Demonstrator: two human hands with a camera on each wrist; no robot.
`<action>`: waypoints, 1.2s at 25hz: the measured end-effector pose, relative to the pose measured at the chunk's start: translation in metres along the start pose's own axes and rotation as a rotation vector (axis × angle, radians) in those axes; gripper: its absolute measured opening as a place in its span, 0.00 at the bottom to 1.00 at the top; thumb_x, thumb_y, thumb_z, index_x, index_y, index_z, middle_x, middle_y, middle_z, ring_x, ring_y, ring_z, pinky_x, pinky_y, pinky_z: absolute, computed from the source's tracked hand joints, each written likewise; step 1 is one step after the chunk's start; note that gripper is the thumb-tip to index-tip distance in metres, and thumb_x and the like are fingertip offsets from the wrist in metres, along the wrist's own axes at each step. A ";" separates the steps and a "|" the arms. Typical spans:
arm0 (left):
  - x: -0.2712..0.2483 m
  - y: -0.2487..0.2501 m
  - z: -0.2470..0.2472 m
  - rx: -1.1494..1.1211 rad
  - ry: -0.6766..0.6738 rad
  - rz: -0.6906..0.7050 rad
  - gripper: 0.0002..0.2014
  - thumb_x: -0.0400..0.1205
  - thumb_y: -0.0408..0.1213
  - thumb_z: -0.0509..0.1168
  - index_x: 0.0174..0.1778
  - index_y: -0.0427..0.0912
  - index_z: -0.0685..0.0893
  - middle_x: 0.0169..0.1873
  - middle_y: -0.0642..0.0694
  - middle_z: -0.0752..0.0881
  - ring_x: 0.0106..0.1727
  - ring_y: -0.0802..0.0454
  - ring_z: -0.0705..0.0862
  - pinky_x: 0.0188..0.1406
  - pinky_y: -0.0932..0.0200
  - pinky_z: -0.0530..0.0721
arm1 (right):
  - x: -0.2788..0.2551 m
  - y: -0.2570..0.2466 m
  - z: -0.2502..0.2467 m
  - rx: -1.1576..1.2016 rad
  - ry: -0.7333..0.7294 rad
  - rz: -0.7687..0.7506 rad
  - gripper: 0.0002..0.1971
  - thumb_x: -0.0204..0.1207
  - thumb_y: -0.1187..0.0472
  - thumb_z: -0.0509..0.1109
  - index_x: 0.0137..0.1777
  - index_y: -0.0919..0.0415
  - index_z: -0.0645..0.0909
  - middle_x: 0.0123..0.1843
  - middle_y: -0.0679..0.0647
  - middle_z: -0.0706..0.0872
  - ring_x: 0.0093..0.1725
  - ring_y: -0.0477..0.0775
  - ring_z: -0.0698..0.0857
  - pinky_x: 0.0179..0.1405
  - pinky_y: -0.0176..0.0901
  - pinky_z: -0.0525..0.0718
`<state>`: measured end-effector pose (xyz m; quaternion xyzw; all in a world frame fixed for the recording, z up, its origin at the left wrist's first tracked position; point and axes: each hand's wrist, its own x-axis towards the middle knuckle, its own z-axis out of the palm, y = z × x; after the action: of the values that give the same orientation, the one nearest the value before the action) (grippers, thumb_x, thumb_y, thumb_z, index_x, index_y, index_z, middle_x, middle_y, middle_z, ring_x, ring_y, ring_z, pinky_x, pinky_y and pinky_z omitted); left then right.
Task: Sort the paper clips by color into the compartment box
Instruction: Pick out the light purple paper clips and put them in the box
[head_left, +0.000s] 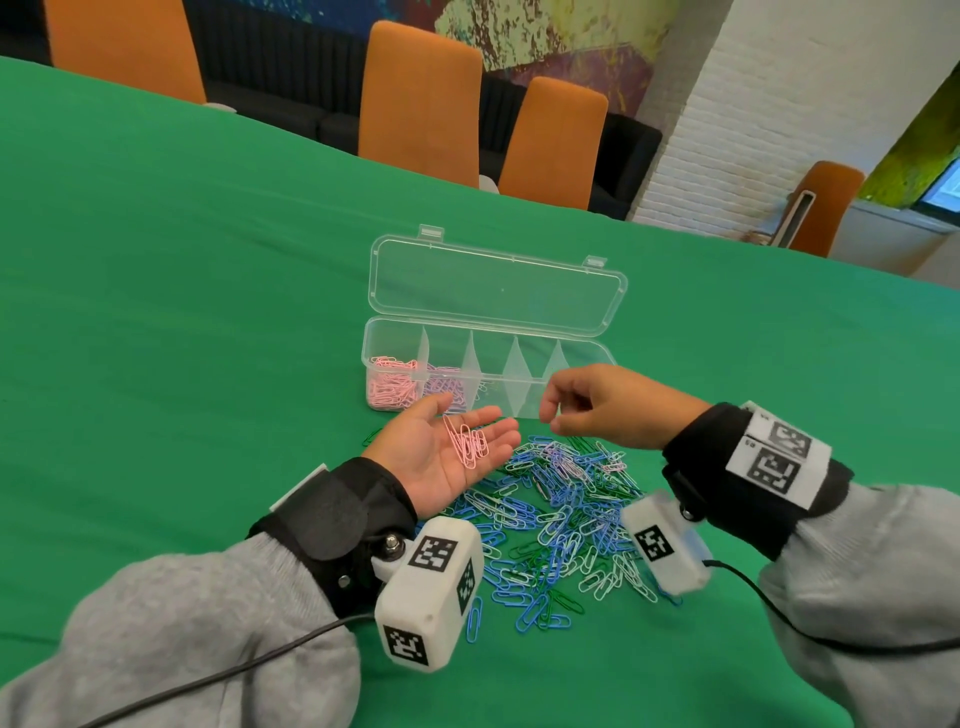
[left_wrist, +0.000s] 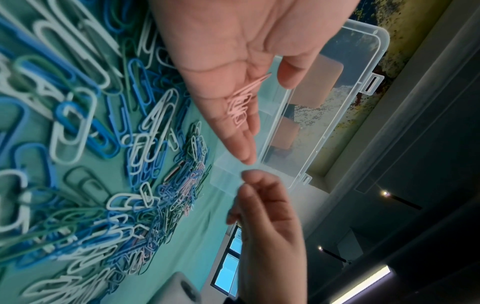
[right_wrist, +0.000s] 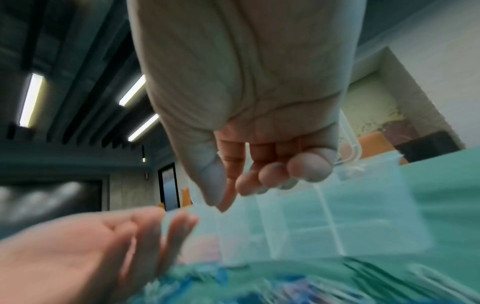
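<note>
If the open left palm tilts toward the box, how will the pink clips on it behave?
The small bunch of pink wire paper clips lies loose on the flat left hand, so it would probably slide off easily. The clips overlap, so they may drop tangled. They look light.

A green cloth (head_left: 208, 312) covers the table. Orange chairs (head_left: 421, 98) line its far edge; a white brick wall (head_left: 727, 130) stands far right.

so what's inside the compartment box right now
The compartment box holds pink paper clips in its leftmost compartment and purple paper clips in the next. The others look empty, though the right hand covers part of them.
</note>
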<state>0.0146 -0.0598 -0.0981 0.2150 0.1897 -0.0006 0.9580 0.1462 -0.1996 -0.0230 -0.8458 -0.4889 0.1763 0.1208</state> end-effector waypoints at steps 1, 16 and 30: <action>0.000 0.000 0.000 -0.002 0.002 0.008 0.24 0.87 0.45 0.49 0.54 0.26 0.79 0.42 0.29 0.87 0.34 0.38 0.89 0.30 0.52 0.89 | -0.002 0.005 0.005 -0.074 -0.070 0.025 0.06 0.76 0.62 0.70 0.44 0.48 0.80 0.27 0.44 0.74 0.23 0.38 0.70 0.29 0.31 0.69; 0.000 0.002 -0.001 -0.001 0.016 0.043 0.22 0.87 0.45 0.49 0.51 0.29 0.79 0.38 0.32 0.86 0.32 0.41 0.89 0.30 0.53 0.88 | -0.009 0.008 0.027 -0.262 -0.149 0.084 0.04 0.76 0.62 0.68 0.45 0.52 0.78 0.32 0.41 0.74 0.32 0.38 0.72 0.30 0.31 0.68; 0.001 0.059 0.050 0.180 0.080 0.311 0.27 0.88 0.48 0.49 0.20 0.46 0.63 0.11 0.53 0.60 0.09 0.58 0.57 0.08 0.70 0.50 | -0.045 0.052 -0.002 0.375 0.177 0.186 0.03 0.79 0.63 0.67 0.44 0.59 0.80 0.29 0.48 0.78 0.24 0.42 0.73 0.25 0.35 0.72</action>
<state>0.0389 -0.0266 -0.0326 0.3266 0.1912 0.1390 0.9151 0.1670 -0.2643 -0.0321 -0.8623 -0.3548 0.1995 0.3013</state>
